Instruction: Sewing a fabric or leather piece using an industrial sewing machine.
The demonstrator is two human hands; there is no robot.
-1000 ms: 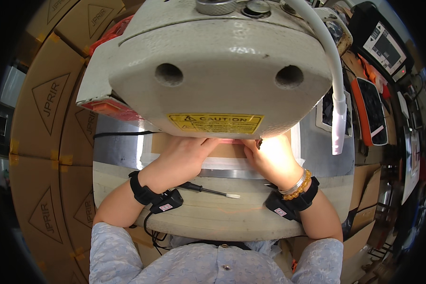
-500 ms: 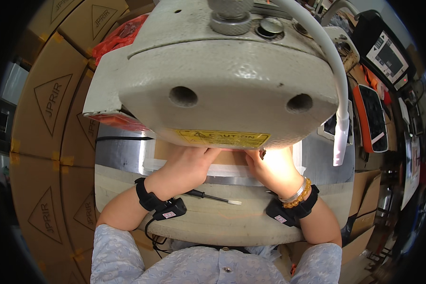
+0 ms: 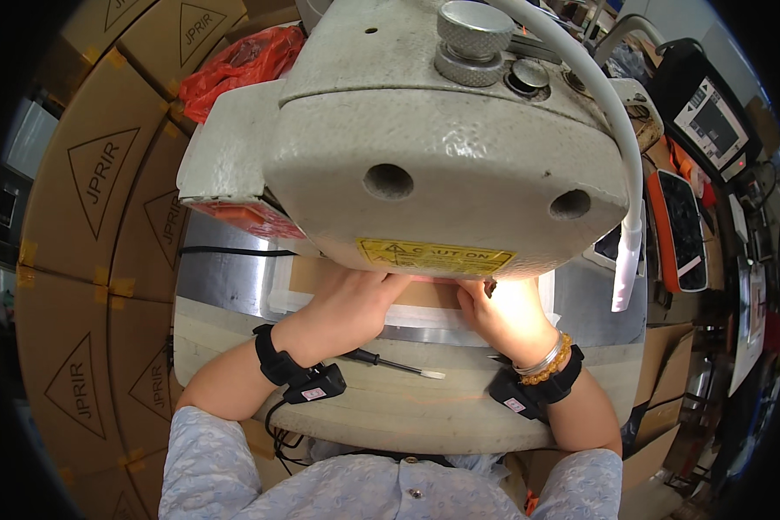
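My left hand (image 3: 347, 303) and my right hand (image 3: 511, 321) reach in under the pale grey head (image 3: 459, 147) of what looks like an industrial sewing machine. It hides most of their fingers. Between the hands a thin pinkish-red strip (image 3: 433, 280) shows, with the thumbs close to its ends. Below lies a flat brown sheet (image 3: 426, 297) bordered in white on the metal plate (image 3: 225, 273). Whether either hand grips the strip I cannot make out. Bright light falls on the right hand.
A screwdriver (image 3: 394, 364) lies on the machine's front ledge, between my forearms. Cartons (image 3: 87, 199) are stacked at the left, near a red plastic bag (image 3: 243, 69). A white cable (image 3: 611, 113) hangs beside the machine head. To the right are a control screen (image 3: 711, 121) and an orange-framed device (image 3: 680, 230).
My view has shifted slightly, so the machine head appears a little farther right and lower. Both hands stay under its front edge, in nearly the same pose.
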